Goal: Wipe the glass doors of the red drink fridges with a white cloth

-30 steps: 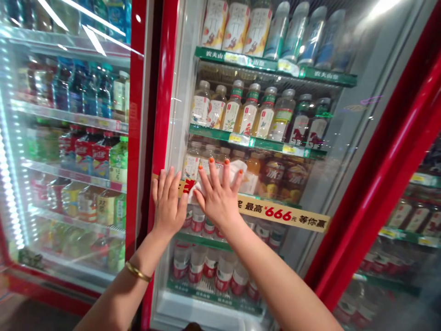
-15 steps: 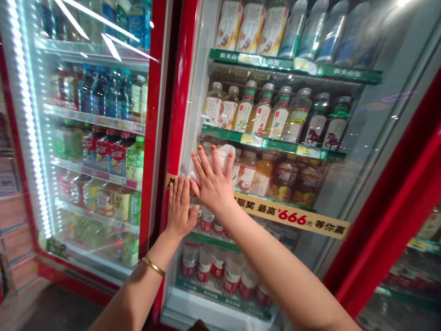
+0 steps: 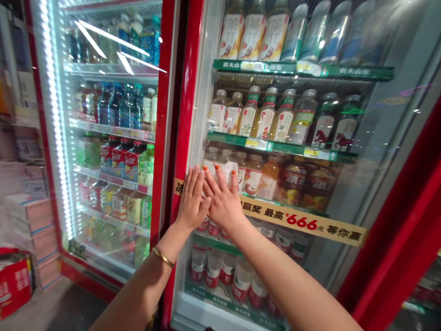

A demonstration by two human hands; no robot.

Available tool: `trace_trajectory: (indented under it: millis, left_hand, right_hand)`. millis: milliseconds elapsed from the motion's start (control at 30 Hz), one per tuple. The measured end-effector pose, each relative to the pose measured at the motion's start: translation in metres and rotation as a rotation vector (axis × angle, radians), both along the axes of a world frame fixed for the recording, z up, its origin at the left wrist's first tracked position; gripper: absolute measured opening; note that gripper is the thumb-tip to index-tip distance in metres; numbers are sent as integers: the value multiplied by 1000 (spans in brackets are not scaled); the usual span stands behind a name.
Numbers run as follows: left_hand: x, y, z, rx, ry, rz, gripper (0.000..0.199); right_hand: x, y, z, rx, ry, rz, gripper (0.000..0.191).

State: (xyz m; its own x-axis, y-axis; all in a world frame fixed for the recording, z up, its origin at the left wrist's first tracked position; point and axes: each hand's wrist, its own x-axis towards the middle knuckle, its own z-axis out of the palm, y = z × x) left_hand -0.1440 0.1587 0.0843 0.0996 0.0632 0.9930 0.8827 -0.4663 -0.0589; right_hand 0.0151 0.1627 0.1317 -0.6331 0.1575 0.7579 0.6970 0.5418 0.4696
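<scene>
Fingers (image 3: 194, 184) of the left hand (image 3: 193, 204), above a smooth gold bangle (image 3: 162, 257), lie spread flat on the glass cooler door (image 3: 275, 115). Just beside them at lower centre, the right hand (image 3: 223, 204), its fingers also apart, presses one crumpled white cloth (image 3: 225, 172) against the glass, above a yellow paper banner (image 3: 303, 223).

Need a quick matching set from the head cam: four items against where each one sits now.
Items
1. white cloth
2. horse-label bottles
3. gold bangle
4. yellow "666" strip

Places
A. left wrist
B. between the right hand fingers
C. across the door glass, passing under both hands
D. on the green-edged shelf above the hands

Pairs: 1-B, 2-D, 3-A, 4-C
</scene>
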Motion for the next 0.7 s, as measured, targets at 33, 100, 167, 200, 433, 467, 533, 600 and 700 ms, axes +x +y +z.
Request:
trace_trajectory:
  millis: [33,100,167,200,433,467,533,600,700]
  left_hand:
    - [-1,2,0,-6,9,7,73]
    - [-1,4,-1,-21,29,34,74]
    - [0,4,-3,-36,53,72,76]
    - [2,4,-4,-40,61,95,77]
    - [6,6,-3,-41,67,218,81]
    - [6,6,-3,-46,70,222,81]
    - [6,2,-1,-49,70,222,79]
    - [11,-4,3,-35,39,213,75]
    - [34,-11,14,4,-33,185,72]
  right_hand:
    - [5,1,9,1,16,-9,72]
    - [27,3,20,31,134,-75,73]
    - [55,3,13,80,304,-177,77]
    - [67,1,1,103,364,-216,78]
    - [54,-8,-49,30,255,-155,66]
    - [50,-7,-35,24,242,-136,67]
    - [56,-3,-1,43,258,-128,71]
    - [79,0,21,82,344,-178,77]
    - [118,1,7,122,498,-284,86]
